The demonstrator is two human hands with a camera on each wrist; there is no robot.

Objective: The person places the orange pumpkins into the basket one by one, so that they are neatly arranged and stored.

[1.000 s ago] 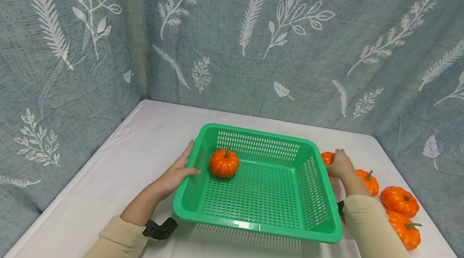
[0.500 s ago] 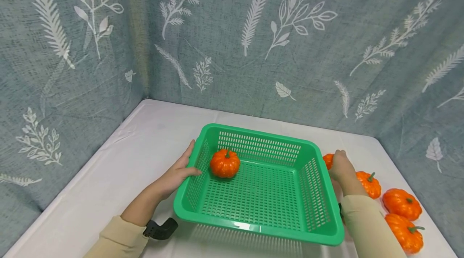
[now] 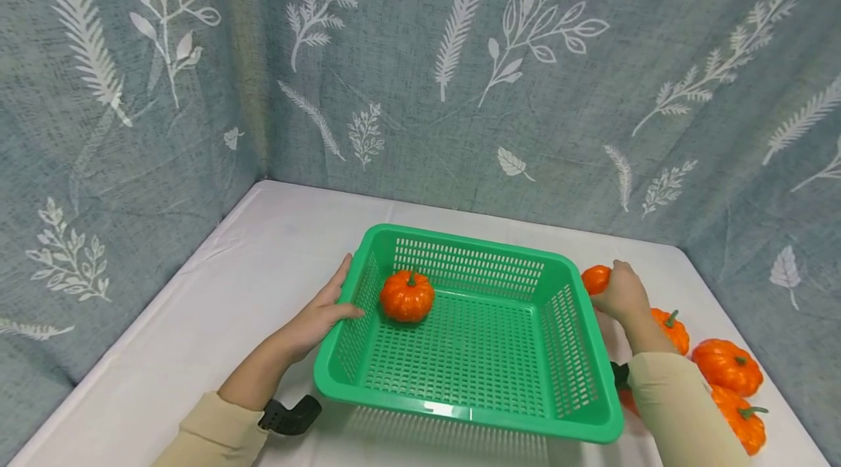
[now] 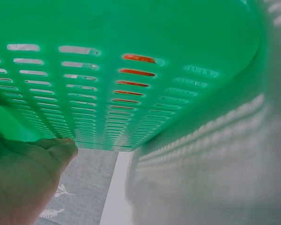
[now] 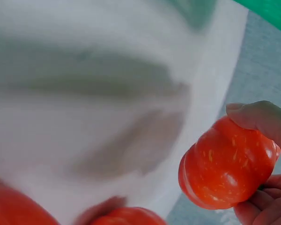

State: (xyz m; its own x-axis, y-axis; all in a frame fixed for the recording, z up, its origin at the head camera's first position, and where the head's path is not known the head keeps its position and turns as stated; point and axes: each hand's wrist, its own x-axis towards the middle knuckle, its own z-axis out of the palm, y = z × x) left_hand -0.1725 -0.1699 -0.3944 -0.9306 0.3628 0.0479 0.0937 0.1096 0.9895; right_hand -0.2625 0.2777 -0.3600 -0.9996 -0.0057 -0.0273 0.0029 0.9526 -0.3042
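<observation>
A green plastic basket (image 3: 473,242) with slotted walls stands in the middle of the table in the head view. One small orange pumpkin (image 3: 406,296) sits inside at its left end. My left hand (image 3: 317,317) grips the left rim, thumb over the edge and fingers along the outer wall. Past the right rim, my right hand (image 3: 622,295) holds another orange pumpkin (image 3: 594,279). The right wrist view shows that pumpkin (image 5: 225,166) between thumb and fingers, raised above the white table, with a shadow below.
Several more orange pumpkins lie on the right side, including a ribbed one (image 3: 726,366) and one with a long green stem (image 3: 737,416); my right forearm partly covers some. A white cloth (image 3: 263,248) covers the table. A grey-blue leaf-patterned curtain (image 3: 407,87) stands behind.
My right hand has raised the pumpkin slightly beside the basket's right rim; more of it shows. The left hand, the basket and the pumpkin inside it have stayed in place.
</observation>
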